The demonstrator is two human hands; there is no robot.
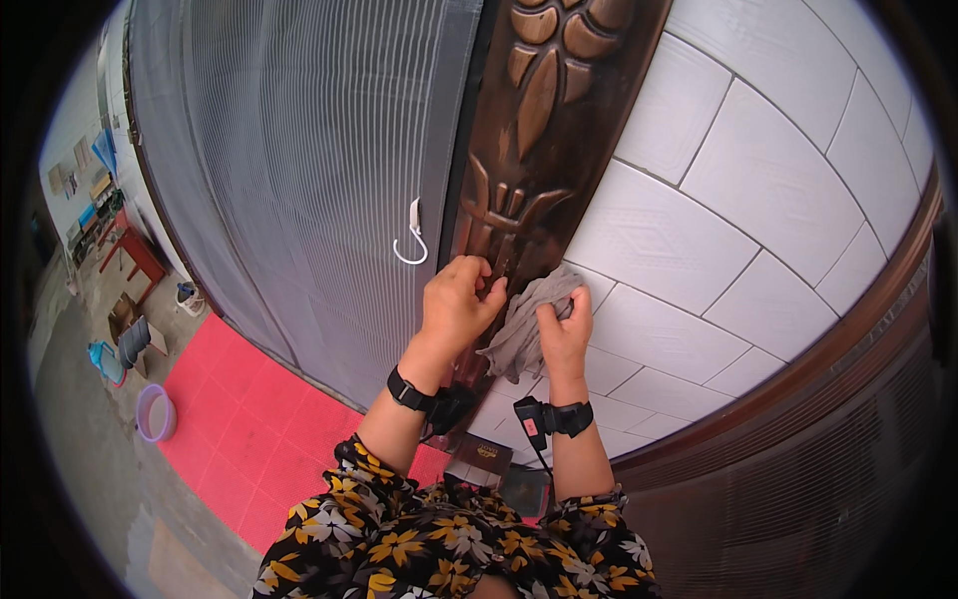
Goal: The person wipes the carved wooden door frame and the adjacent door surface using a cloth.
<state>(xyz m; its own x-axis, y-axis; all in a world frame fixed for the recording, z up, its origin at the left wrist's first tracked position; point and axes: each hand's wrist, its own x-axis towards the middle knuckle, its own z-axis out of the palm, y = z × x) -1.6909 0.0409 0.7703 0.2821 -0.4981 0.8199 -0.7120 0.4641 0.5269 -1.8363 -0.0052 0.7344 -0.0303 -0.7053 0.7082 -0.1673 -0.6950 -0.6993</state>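
Note:
My right hand (567, 329) grips a crumpled grey cloth (524, 329), which lies against the right edge of a brown door frame (542, 180) with raised carved petals. My left hand (462, 299) is at the frame's left side, just left of the cloth. Its fingers curl in towards the thumb close to the carved surface; whether anything is between them is hidden. Each wrist wears a black strap with a small device. Left of the frame hangs a grey mesh door curtain (314, 150), with a white hook (414, 236) on it near my left hand.
White wall tiles (658, 224) lie right of the frame. Red matting (262, 427) covers the floor at left, with a purple basin (156, 413) at its edge. Farther off are a bucket (190, 299) and a red table (138, 254). Boxes (481, 454) are low between my arms.

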